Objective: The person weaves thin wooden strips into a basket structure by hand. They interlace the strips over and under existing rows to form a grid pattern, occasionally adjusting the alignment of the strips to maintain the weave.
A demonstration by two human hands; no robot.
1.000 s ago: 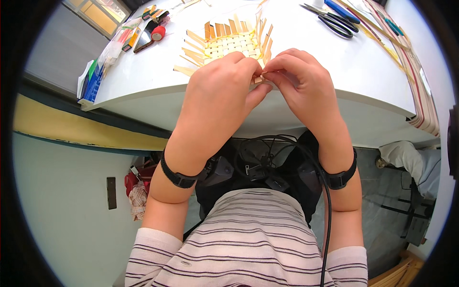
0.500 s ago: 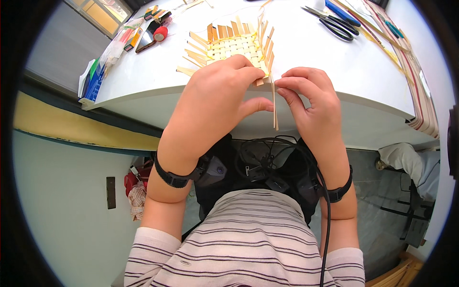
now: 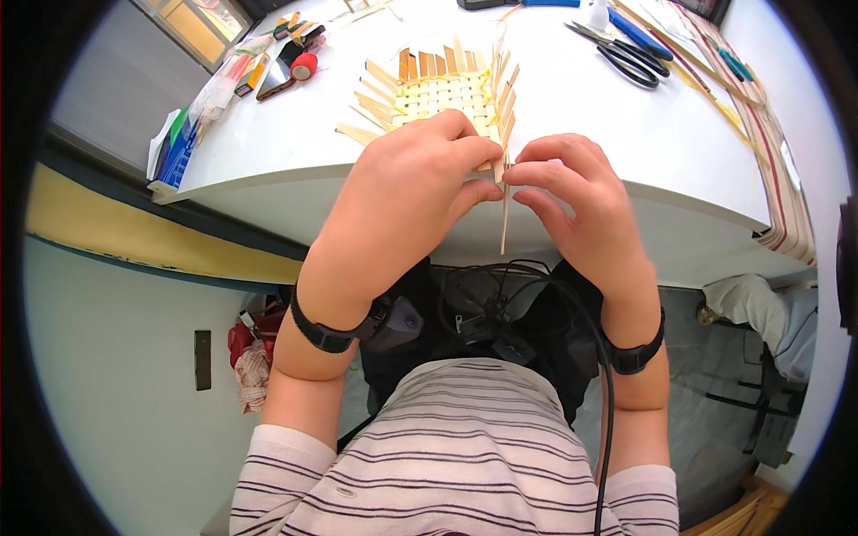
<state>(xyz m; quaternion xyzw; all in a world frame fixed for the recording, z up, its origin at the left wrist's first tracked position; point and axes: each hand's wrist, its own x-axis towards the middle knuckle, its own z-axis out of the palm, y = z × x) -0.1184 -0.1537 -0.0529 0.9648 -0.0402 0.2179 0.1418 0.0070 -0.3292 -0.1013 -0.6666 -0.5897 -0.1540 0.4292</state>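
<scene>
Here, we see the left hand (image 3: 411, 171) grasping the near edge of the woven mat (image 3: 445, 96) on the white table (image 3: 295, 134). Fingertips of the right hand (image 3: 579, 189) touch a thin strip (image 3: 505, 219); whether they pinch it, we cannot tell. Any print on the blue-and-white package (image 3: 175, 159) is too small to read.
</scene>
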